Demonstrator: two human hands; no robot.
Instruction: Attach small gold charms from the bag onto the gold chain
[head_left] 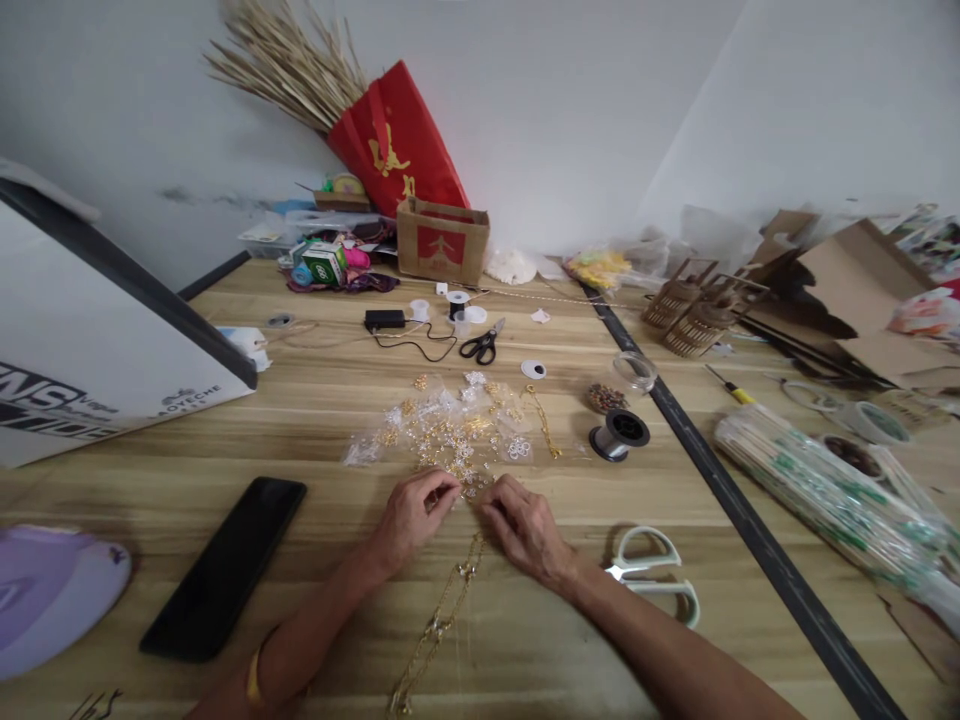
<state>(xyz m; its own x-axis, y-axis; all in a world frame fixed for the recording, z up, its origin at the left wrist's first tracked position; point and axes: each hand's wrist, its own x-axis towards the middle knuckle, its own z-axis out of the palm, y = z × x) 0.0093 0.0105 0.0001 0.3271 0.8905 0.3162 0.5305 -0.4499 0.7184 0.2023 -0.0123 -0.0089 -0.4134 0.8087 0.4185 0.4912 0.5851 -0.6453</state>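
My left hand is at the near edge of a spread of small gold and clear beads. Its thumb and forefinger are pinched together, and whatever they hold is too small to make out. Just to the right, my right hand has its fingers curled and pressed together; their contents are hidden. A gold chain with clear beads set in it lies on the table below the hands, its upper end close to my right fingertips. Small clear plastic bags lie among the beads. A short gold chain rests right of them.
White-handled scissors lie beside my right forearm, a black phone left of my left arm. Beyond the beads are black scissors. A wire spool and a bead-filled container stand at right, near wrapped sticks.
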